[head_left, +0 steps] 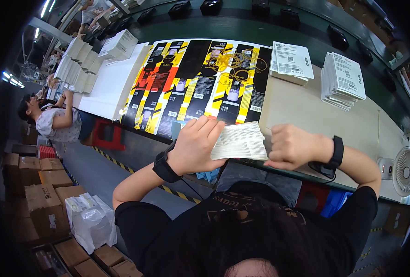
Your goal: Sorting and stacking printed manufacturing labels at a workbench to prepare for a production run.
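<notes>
Sheet (192,60), upper centre of frame | left hand (194,144), centre: I see its fingers clamped on the stack (240,144) | right hand (298,146), right of centre: fingers curled, holding what I cannot tell | stack at centre, just beside right hand | bands (229,61) on sheet

"What colour is the paper stack (240,142) between the left hand (194,144) and the right hand (293,147)?"
"White. Beyond the left hand, the printed sheets (198,87) are black and yellow with slanted stripes and a red-orange patch."
"And the rubber bands (231,60) beyond both hands?"
"Mustard yellow."
</notes>
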Available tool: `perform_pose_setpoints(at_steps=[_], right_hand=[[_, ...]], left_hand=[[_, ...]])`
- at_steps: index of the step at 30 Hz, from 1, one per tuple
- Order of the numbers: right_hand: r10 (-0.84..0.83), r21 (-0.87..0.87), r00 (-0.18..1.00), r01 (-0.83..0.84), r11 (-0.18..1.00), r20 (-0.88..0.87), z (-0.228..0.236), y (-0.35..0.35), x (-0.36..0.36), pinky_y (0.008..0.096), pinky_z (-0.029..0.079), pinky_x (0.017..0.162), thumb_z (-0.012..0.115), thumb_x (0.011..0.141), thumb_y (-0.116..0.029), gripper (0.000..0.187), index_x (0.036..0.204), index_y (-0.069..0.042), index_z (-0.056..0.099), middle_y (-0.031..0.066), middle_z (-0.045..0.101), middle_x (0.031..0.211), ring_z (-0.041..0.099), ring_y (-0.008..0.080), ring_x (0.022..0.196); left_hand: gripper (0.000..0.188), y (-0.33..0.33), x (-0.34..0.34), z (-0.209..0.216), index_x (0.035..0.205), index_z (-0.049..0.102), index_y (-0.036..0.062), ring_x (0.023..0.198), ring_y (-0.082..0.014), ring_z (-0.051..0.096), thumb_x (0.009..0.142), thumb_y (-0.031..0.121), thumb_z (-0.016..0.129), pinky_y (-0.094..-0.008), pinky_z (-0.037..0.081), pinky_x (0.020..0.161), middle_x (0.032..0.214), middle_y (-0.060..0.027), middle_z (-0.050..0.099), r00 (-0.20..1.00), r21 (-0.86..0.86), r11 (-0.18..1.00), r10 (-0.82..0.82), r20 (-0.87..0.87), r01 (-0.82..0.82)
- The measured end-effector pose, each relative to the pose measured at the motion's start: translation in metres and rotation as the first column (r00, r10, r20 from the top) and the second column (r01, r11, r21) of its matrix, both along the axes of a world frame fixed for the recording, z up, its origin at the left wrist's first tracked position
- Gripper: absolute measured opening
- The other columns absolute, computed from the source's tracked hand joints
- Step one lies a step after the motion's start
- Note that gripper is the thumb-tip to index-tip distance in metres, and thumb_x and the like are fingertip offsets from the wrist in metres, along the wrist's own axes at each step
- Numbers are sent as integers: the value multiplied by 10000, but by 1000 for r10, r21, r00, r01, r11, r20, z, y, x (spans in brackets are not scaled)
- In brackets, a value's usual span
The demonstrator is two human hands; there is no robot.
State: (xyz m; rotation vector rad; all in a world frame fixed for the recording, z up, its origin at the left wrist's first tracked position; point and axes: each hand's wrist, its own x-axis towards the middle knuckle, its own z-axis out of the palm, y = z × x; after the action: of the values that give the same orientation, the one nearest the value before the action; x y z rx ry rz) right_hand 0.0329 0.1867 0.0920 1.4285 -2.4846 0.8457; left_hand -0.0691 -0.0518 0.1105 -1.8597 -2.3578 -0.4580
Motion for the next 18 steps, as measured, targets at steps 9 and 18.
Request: perform_pose_setpoints(at_steps=[9, 18], right_hand=[[-233, 26, 969, 231, 972, 86, 5, -48, 30, 334, 377, 451, 614, 800, -202, 311, 550, -96, 461, 27, 418, 467, 473, 207, 456], [-222, 382, 975, 194, 903, 29, -51, 8, 42, 341, 433, 619, 565, 773, -181, 154, 678, -74, 506, 41, 526, 668, 536, 233, 645]], left_hand=[[581, 7, 3, 8, 984, 533, -18, 850, -236, 514, 522, 283, 715, -316, 382, 687, 904, -114, 553, 998, -92, 995, 53, 40, -49], [593, -1, 7, 5, 999, 536, -16, 847, -233, 511, 512, 265, 724, -320, 378, 703, 917, -105, 560, 998, -60, 997, 52, 25, -50]])
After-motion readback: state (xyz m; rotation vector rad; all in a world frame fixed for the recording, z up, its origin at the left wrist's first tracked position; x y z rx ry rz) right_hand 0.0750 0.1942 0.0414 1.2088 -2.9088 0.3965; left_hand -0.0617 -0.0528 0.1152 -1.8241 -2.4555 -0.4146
